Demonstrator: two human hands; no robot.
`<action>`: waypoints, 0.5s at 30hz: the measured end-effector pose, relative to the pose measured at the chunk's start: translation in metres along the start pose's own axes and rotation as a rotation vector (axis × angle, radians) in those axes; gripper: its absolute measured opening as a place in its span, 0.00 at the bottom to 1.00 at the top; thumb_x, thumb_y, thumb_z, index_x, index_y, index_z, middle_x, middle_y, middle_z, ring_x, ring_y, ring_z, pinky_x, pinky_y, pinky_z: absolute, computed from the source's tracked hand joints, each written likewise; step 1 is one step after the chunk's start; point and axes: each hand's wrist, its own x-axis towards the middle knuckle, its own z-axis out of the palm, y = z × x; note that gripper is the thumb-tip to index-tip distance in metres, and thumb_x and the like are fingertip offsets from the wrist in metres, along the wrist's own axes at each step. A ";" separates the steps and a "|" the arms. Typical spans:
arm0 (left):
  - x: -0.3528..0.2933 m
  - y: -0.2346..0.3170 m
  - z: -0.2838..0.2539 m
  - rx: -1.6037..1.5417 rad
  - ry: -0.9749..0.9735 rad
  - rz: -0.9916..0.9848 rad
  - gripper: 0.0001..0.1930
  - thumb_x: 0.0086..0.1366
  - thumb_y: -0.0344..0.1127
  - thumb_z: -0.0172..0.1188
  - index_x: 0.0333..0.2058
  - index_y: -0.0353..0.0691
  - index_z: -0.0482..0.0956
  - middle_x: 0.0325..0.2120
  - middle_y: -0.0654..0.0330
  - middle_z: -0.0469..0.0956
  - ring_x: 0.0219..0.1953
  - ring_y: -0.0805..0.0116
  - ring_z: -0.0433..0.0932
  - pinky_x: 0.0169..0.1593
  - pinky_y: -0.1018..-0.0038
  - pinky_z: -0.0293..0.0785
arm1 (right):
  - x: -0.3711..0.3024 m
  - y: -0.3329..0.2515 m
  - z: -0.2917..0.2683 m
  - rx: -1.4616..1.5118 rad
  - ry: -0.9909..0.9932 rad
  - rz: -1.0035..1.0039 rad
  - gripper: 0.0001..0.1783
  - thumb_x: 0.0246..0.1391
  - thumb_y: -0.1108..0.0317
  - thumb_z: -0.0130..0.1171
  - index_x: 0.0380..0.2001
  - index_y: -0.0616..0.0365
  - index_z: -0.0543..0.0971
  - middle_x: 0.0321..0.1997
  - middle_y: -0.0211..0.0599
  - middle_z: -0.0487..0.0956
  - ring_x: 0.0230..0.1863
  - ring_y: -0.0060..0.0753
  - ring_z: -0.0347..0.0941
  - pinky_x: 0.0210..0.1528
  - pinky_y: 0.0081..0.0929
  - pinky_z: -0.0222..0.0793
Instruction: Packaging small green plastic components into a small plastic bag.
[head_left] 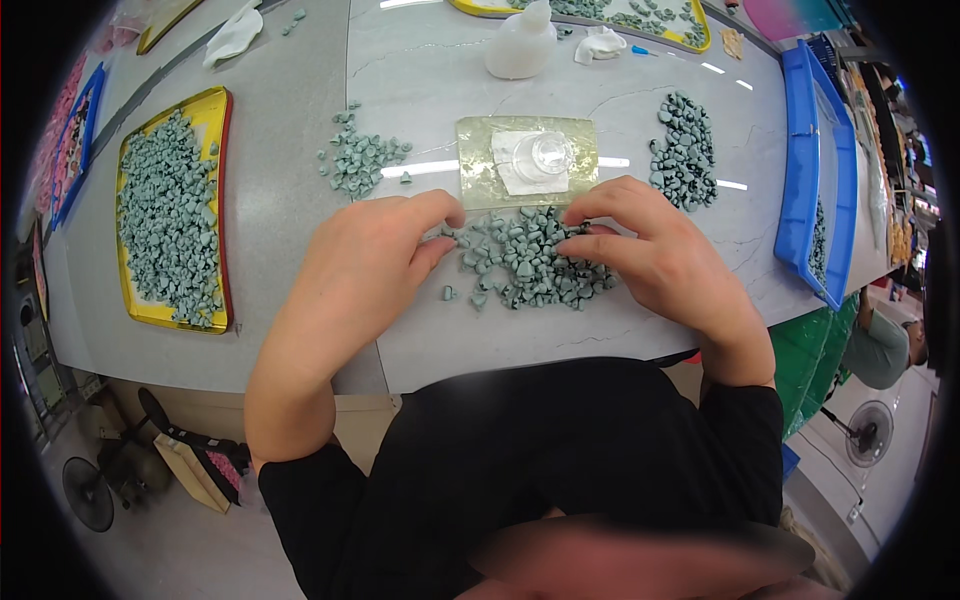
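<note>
1. Grey-green pieces (530,262) — small, smooth, bluntly pointed, darker toward the right — lie heaped on the pale tabletop (455,345), between my hands.
2. Left hand (372,243): thumb and forefinger parted at the heap's left edge; whether a piece sits between them, I cannot tell.
3. Right hand (655,240): thumb and forefinger likewise parted, over the right side — pinch on a piece, cannot tell.
4. Just beyond: mottled yellow-green board (477,170), bearing a clear round dish (548,155).

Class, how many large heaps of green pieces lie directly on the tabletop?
3: near heap between left hand and right hand; left heap and right heap, either side of the greenish mat.
</note>
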 end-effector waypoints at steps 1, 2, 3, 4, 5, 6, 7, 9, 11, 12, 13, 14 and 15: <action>0.000 0.000 0.000 -0.026 -0.002 0.013 0.10 0.53 0.26 0.61 0.35 0.41 0.76 0.17 0.55 0.70 0.19 0.65 0.70 0.25 0.72 0.65 | 0.000 0.001 -0.001 0.001 -0.001 -0.002 0.12 0.42 0.83 0.55 0.32 0.59 0.78 0.38 0.37 0.74 0.40 0.40 0.71 0.41 0.31 0.69; -0.001 -0.001 0.000 -0.026 0.000 0.010 0.10 0.53 0.26 0.61 0.35 0.41 0.76 0.17 0.55 0.70 0.19 0.65 0.70 0.25 0.72 0.65 | 0.000 0.002 -0.002 -0.012 0.015 -0.009 0.12 0.41 0.84 0.55 0.31 0.60 0.78 0.38 0.37 0.75 0.40 0.40 0.71 0.40 0.31 0.70; 0.000 -0.002 0.003 -0.098 -0.024 0.026 0.10 0.53 0.25 0.61 0.36 0.40 0.76 0.19 0.55 0.72 0.20 0.65 0.71 0.26 0.73 0.67 | -0.001 0.003 -0.002 -0.025 0.033 -0.012 0.12 0.40 0.84 0.55 0.30 0.60 0.78 0.37 0.37 0.75 0.39 0.39 0.71 0.40 0.31 0.70; 0.000 -0.003 0.004 -0.170 -0.048 0.042 0.11 0.53 0.25 0.61 0.36 0.40 0.77 0.20 0.54 0.73 0.21 0.65 0.72 0.28 0.74 0.69 | -0.002 0.004 -0.004 -0.025 0.032 -0.012 0.12 0.40 0.84 0.55 0.30 0.60 0.78 0.37 0.37 0.75 0.39 0.39 0.71 0.40 0.31 0.70; 0.000 -0.002 0.004 -0.171 -0.049 0.042 0.11 0.53 0.25 0.61 0.36 0.40 0.77 0.20 0.54 0.73 0.21 0.65 0.72 0.28 0.74 0.69 | -0.002 0.004 -0.006 -0.040 0.045 -0.005 0.12 0.38 0.84 0.55 0.29 0.60 0.78 0.37 0.36 0.75 0.39 0.39 0.71 0.39 0.30 0.70; 0.000 0.000 0.004 -0.211 -0.093 0.059 0.11 0.52 0.25 0.61 0.37 0.40 0.77 0.22 0.53 0.74 0.22 0.65 0.73 0.29 0.74 0.70 | -0.003 0.005 -0.008 -0.055 0.058 0.001 0.12 0.37 0.84 0.55 0.29 0.60 0.78 0.37 0.36 0.75 0.39 0.39 0.72 0.38 0.30 0.70; 0.001 0.002 0.004 -0.250 -0.136 0.076 0.12 0.52 0.25 0.61 0.38 0.40 0.78 0.23 0.52 0.75 0.23 0.64 0.74 0.30 0.75 0.71 | -0.003 0.005 -0.009 -0.055 0.059 0.001 0.12 0.37 0.84 0.55 0.29 0.60 0.78 0.37 0.36 0.75 0.39 0.39 0.72 0.38 0.30 0.70; 0.001 0.005 0.009 -0.236 -0.123 0.079 0.12 0.52 0.25 0.61 0.38 0.40 0.78 0.24 0.53 0.76 0.23 0.63 0.74 0.30 0.74 0.71 | -0.004 0.005 -0.011 -0.044 0.082 0.032 0.12 0.35 0.84 0.55 0.28 0.60 0.78 0.36 0.36 0.75 0.39 0.38 0.72 0.38 0.29 0.70; 0.001 0.007 0.009 -0.222 -0.111 0.084 0.13 0.52 0.25 0.61 0.38 0.40 0.79 0.25 0.53 0.76 0.23 0.62 0.74 0.30 0.74 0.71 | -0.005 0.006 -0.012 -0.042 0.083 0.033 0.13 0.36 0.84 0.55 0.28 0.60 0.78 0.36 0.36 0.75 0.39 0.38 0.72 0.39 0.29 0.70; 0.001 0.007 0.007 -0.173 -0.157 0.109 0.12 0.52 0.28 0.61 0.38 0.42 0.78 0.25 0.53 0.77 0.26 0.57 0.75 0.32 0.69 0.71 | -0.006 0.006 -0.013 -0.040 0.084 0.034 0.13 0.36 0.84 0.55 0.29 0.60 0.78 0.36 0.35 0.75 0.39 0.38 0.72 0.39 0.29 0.70; 0.002 0.007 0.006 -0.124 -0.203 0.134 0.11 0.52 0.31 0.61 0.37 0.43 0.78 0.26 0.54 0.77 0.29 0.53 0.76 0.33 0.64 0.71 | -0.007 0.006 -0.014 -0.042 0.085 0.037 0.13 0.36 0.84 0.55 0.29 0.60 0.78 0.36 0.35 0.75 0.39 0.38 0.72 0.39 0.29 0.70; 0.002 0.007 0.006 -0.124 -0.204 0.138 0.11 0.52 0.31 0.61 0.37 0.43 0.78 0.26 0.54 0.77 0.29 0.53 0.76 0.33 0.64 0.71 | -0.007 0.006 -0.013 -0.041 0.073 0.052 0.14 0.36 0.84 0.55 0.30 0.59 0.79 0.37 0.35 0.75 0.39 0.38 0.72 0.40 0.29 0.70; 0.002 0.008 0.006 -0.155 -0.206 0.136 0.12 0.52 0.31 0.61 0.38 0.44 0.78 0.25 0.54 0.77 0.29 0.53 0.76 0.33 0.64 0.71 | -0.008 0.006 -0.013 -0.038 0.059 0.066 0.15 0.36 0.83 0.55 0.31 0.59 0.79 0.37 0.35 0.76 0.40 0.37 0.72 0.40 0.29 0.70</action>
